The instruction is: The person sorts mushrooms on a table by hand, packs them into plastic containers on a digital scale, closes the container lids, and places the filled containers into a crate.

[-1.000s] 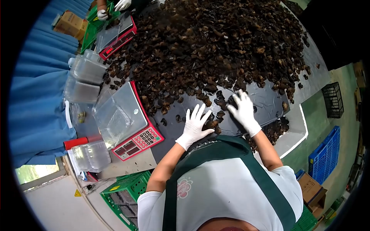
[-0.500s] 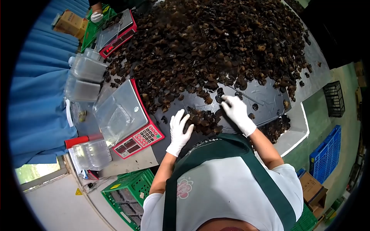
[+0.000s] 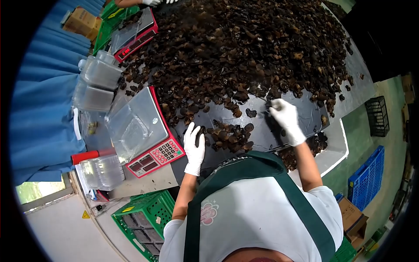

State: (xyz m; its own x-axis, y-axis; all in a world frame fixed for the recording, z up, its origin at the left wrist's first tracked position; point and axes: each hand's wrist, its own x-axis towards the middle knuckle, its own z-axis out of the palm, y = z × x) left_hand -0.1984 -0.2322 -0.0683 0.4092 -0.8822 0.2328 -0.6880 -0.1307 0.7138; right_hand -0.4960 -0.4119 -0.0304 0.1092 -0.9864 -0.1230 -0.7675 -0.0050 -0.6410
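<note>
This is a food-packing workshop: a heap of dark fungus pieces [image 3: 244, 52] covers a broad worktable [image 3: 361, 76], with a red digital scale [image 3: 153, 158] at the near side and a second scale [image 3: 135, 38] farther along, by a co-worker's forearm [image 3: 127, 2]. Stacked clear plastic boxes [image 3: 100, 73], a green crate [image 3: 158, 210], a black crate [image 3: 377, 115] and a blue pallet [image 3: 367, 177] on green flooring [image 3: 355, 139] suggest commercial production.
</note>
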